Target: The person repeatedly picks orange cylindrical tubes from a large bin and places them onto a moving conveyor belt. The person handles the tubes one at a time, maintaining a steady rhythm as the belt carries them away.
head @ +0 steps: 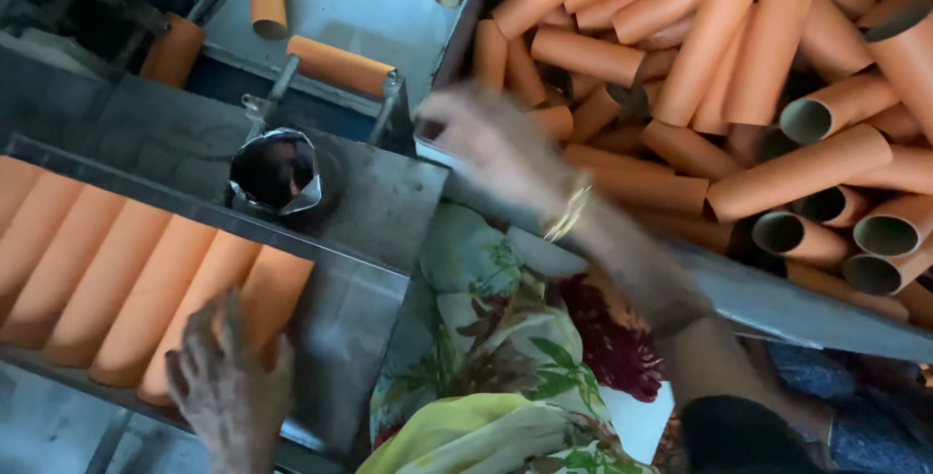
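Orange cardboard tubes point(146, 280) lie side by side in a slanted metal tray point(369, 231), packed close so they stay in line. The left hand point(228, 386) rests flat, fingers spread, on the end tube at the tray's lower edge, gripping nothing. The right hand point(496, 148), blurred, reaches toward the loose heap of tubes point(739, 75) in the bin; whether it holds anything I cannot tell.

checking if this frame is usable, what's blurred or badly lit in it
Head view: the right hand is smeared by motion blur over the heap of orange tubes, its fingers indistinct; the left hand on the row of tubes is softer but readable; the machine's round opening is dark with small glints.
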